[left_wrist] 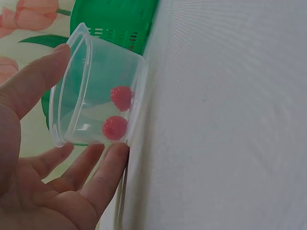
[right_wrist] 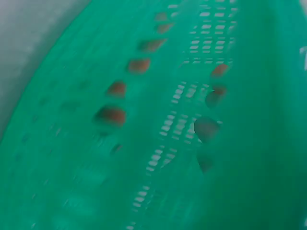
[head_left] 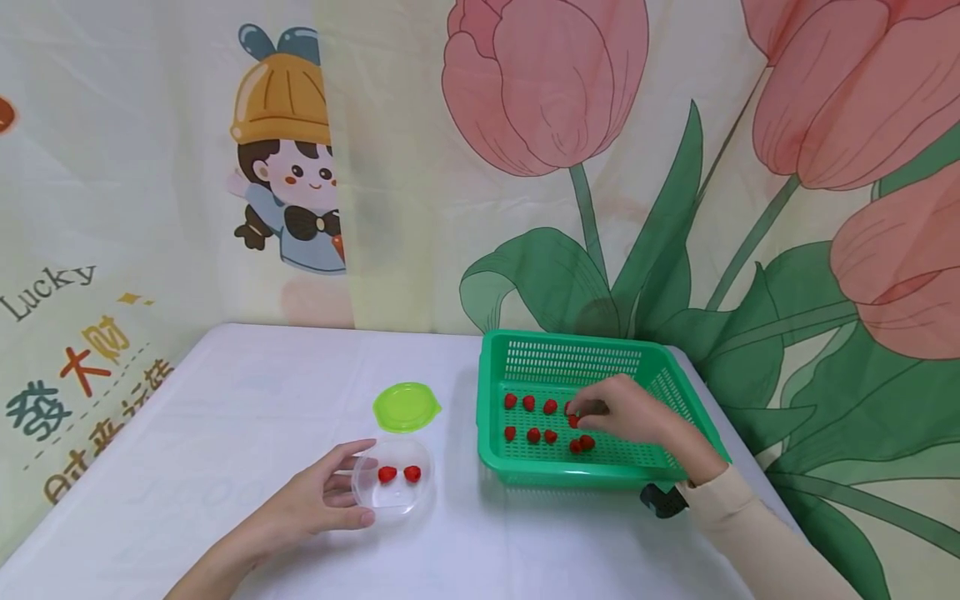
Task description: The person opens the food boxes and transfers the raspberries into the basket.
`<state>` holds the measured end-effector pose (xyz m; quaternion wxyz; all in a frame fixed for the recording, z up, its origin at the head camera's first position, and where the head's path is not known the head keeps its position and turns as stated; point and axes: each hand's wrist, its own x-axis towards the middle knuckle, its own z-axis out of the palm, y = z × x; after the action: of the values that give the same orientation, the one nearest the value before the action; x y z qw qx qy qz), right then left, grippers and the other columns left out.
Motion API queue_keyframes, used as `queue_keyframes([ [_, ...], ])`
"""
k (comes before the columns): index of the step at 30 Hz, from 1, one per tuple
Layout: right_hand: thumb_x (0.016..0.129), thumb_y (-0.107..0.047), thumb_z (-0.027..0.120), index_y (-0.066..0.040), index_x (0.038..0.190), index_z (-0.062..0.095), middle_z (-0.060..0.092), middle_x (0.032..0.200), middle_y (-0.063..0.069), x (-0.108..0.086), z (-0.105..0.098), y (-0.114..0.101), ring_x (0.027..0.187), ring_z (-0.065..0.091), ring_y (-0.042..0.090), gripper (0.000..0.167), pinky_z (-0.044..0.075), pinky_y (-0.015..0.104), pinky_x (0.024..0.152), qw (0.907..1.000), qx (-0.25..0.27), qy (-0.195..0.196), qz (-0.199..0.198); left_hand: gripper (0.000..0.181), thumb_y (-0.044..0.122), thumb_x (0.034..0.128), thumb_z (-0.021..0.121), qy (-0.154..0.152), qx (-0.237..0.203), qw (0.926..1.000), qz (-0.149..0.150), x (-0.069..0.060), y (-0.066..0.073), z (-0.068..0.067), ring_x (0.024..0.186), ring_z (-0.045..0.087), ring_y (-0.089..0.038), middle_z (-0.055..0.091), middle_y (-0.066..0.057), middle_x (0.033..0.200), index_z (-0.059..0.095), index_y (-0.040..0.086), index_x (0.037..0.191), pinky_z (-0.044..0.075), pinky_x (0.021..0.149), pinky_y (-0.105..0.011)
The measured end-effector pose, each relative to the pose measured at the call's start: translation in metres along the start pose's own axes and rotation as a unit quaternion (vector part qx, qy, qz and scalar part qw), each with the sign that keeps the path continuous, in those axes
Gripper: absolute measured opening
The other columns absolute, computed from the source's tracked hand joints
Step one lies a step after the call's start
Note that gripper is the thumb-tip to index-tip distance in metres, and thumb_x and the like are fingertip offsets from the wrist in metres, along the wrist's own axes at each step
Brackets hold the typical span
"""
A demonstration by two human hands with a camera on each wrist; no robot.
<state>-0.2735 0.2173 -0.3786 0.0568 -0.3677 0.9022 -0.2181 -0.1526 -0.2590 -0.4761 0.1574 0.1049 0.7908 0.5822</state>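
In the head view my left hand (head_left: 318,496) curves round the left side of a clear plastic cup (head_left: 393,504). The left wrist view shows its thumb (left_wrist: 41,79) against the rim and its fingers (left_wrist: 103,179) along the lower side. Two red raspberries (left_wrist: 115,128) lie inside. My right hand (head_left: 622,408) reaches down into a green slotted basket (head_left: 600,479), fingertips bent beside raspberries (head_left: 573,422). Whether they pinch one is hidden. Several more raspberries (head_left: 533,435) lie in two rough rows. The right wrist view is blurred and shows berries (right_wrist: 139,65) but no fingers.
A bright green lid (head_left: 406,407) lies flat behind the cup, left of the basket. A black object (head_left: 663,501) shows beneath the right wrist, at the basket's front right. The white tabletop (head_left: 247,400) backs onto a printed curtain (head_left: 397,167) with tulips and a cartoon figure.
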Motion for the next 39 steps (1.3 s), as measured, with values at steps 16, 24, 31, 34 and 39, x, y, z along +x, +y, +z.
queue_keyframes([
  [16, 0.095, -0.004, 0.078, -0.003, 0.108, 0.08, 0.08, 0.099, 0.003, -0.016, 0.011, 0.052, 0.087, 0.071, 0.009, 0.013, 0.061, 0.027, 0.075, 0.9989, -0.005, -0.012, 0.045, 0.096, 0.02, 0.0888, 0.088, -0.004, -0.008, 1.0, 0.004, -0.002, -0.002, 0.0, 0.134, 0.062, -0.036, 0.044, -0.02, 0.157, 0.031, 0.02, 0.166, 0.056, 0.097, -0.02],
  [24, 0.094, -0.004, 0.079, -0.006, 0.107, 0.081, 0.076, 0.092, -0.005, -0.017, 0.019, 0.065, 0.079, 0.064, 0.005, 0.013, 0.057, 0.025, 0.071, 0.998, -0.014, -0.023, 0.056, 0.096, 0.02, 0.0889, 0.088, -0.007, -0.011, 0.9999, 0.011, -0.002, -0.001, 0.0, 0.134, 0.062, -0.036, 0.044, -0.021, 0.157, 0.031, 0.019, 0.166, 0.056, 0.097, -0.021],
  [31, 0.095, -0.004, 0.079, -0.006, 0.106, 0.081, 0.074, 0.089, -0.006, -0.016, 0.021, 0.065, 0.077, 0.061, 0.005, 0.012, 0.056, 0.024, 0.07, 0.9971, -0.008, -0.038, 0.065, 0.096, 0.02, 0.0889, 0.088, -0.006, -0.011, 0.9999, 0.007, -0.003, 0.001, 0.0, 0.135, 0.061, -0.037, 0.044, -0.02, 0.158, 0.031, 0.019, 0.166, 0.056, 0.097, -0.02],
  [34, 0.095, -0.005, 0.078, -0.006, 0.108, 0.081, 0.074, 0.089, -0.006, -0.016, 0.021, 0.064, 0.076, 0.061, 0.005, 0.013, 0.056, 0.023, 0.07, 0.9965, -0.007, -0.046, 0.069, 0.095, 0.02, 0.0891, 0.088, -0.006, -0.009, 0.9999, 0.008, -0.003, 0.002, 0.0, 0.135, 0.061, -0.037, 0.044, -0.02, 0.158, 0.031, 0.019, 0.165, 0.056, 0.097, -0.02],
  [39, 0.096, -0.005, 0.077, -0.005, 0.109, 0.081, 0.074, 0.089, -0.007, -0.016, 0.021, 0.064, 0.076, 0.059, 0.005, 0.014, 0.054, 0.023, 0.068, 0.9959, -0.008, -0.056, 0.07, 0.095, 0.02, 0.0889, 0.088, -0.005, -0.005, 0.9999, 0.01, -0.002, 0.001, 0.0, 0.134, 0.061, -0.037, 0.045, -0.021, 0.157, 0.031, 0.019, 0.165, 0.056, 0.097, -0.02],
])
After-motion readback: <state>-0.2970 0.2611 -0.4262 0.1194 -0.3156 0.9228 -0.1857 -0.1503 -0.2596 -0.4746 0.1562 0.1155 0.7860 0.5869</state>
